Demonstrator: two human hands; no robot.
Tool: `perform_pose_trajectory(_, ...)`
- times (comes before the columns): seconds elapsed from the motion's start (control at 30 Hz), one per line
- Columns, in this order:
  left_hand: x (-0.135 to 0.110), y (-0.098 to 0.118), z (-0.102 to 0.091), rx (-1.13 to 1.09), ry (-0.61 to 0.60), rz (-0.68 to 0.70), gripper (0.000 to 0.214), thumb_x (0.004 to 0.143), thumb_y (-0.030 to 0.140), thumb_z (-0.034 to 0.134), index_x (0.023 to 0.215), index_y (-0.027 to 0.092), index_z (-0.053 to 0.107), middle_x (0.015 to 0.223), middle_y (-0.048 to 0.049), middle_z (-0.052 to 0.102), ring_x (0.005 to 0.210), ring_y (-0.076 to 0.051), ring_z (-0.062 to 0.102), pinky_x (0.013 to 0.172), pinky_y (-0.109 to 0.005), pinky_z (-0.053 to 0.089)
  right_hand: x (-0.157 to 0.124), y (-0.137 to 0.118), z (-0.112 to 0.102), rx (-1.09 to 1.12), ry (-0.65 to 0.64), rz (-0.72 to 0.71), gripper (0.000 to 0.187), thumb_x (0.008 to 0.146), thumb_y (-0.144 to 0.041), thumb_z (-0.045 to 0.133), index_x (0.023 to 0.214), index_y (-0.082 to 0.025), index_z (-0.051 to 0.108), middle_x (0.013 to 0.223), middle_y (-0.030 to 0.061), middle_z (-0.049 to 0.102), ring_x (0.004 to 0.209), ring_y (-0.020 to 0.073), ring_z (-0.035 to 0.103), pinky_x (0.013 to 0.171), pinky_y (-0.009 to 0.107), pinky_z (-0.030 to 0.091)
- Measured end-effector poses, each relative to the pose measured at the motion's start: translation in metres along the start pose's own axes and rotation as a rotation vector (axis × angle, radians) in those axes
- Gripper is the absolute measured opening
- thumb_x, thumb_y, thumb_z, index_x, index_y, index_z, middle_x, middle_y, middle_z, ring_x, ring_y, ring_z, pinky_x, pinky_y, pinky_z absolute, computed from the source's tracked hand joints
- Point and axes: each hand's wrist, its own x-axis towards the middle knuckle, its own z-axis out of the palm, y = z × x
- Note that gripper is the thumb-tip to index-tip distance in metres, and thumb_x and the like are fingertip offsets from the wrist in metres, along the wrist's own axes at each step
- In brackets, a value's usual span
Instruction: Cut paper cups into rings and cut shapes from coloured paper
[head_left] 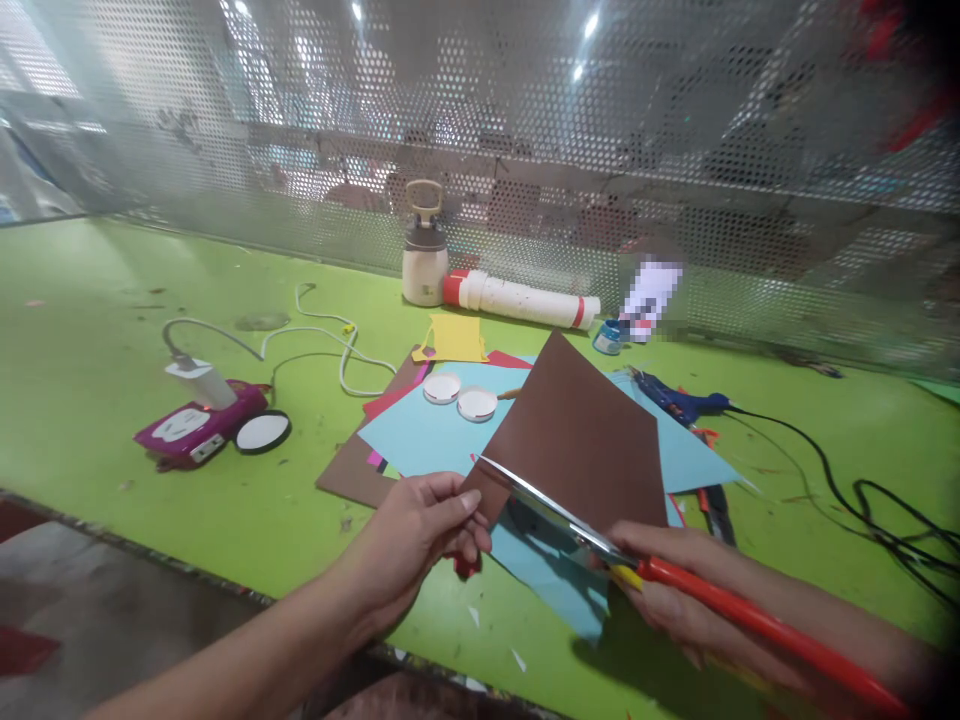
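My left hand pinches the lower left corner of a stiff brown sheet between thumb and fingers, holding it tilted above the table. In my right hand is a pair of large scissors with long red handles and some yellow near the pivot. The upper blade lies across the sheet's face near its lower left edge, its tip close to my left thumb; the other blade is mostly hidden. Below the brown sheet are light blue sheets, with two shallow white round lids lying on them.
A purple power strip with a plugged-in white adapter and a round black-rimmed disc lie left. A blue glue gun with black cable sits right. Behind stand a pump bottle, a white tube, a blue jar and perforated metal.
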Motion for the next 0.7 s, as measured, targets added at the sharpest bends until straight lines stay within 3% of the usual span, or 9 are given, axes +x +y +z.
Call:
perform_pose_trajectory(0.13, 0.0, -0.002, 0.001, 0.032, 0.009, 0.02, 0.022, 0.08, 0.028, 0.068, 0.069, 0.013, 0.057, 0.06, -0.0067, 0.067, 0.047, -0.01, 0.054, 0.05, -0.024, 0.042, -0.001, -0.004, 0.002, -0.058, 0.034, -0.071, 0.05, 0.08, -0.072, 0.05, 0.084, -0.025, 0.065, 0.065, 0.0011, 0.059, 0.059, 0.0165, 0.054, 0.054, 0.025, 0.046)
perform_pose_trajectory(0.43, -0.001, -0.003, 0.001, 0.07, 0.006, 0.041, 0.022, 0.078, 0.03, 0.069, 0.069, 0.012, 0.059, 0.057, -0.0059, 0.066, 0.046, -0.01, 0.054, 0.05, -0.022, 0.042, 0.0, 0.004, 0.002, -0.087, -0.101, -0.083, 0.041, 0.089, -0.06, 0.047, 0.094, -0.022, 0.06, 0.075, 0.0011, 0.061, 0.063, 0.0144, 0.053, 0.056, 0.023, 0.045)
perform_pose_trajectory(0.7, -0.002, -0.002, 0.001, 0.056, 0.003, 0.031, 0.022, 0.078, 0.029, 0.069, 0.068, 0.011, 0.061, 0.054, -0.0055, 0.065, 0.045, -0.01, 0.054, 0.05, -0.022, 0.041, -0.003, -0.008, 0.006, -0.133, 0.06, -0.089, 0.053, 0.084, -0.073, 0.042, 0.085, -0.025, 0.064, 0.066, 0.0011, 0.059, 0.061, 0.0177, 0.055, 0.055, 0.027, 0.046)
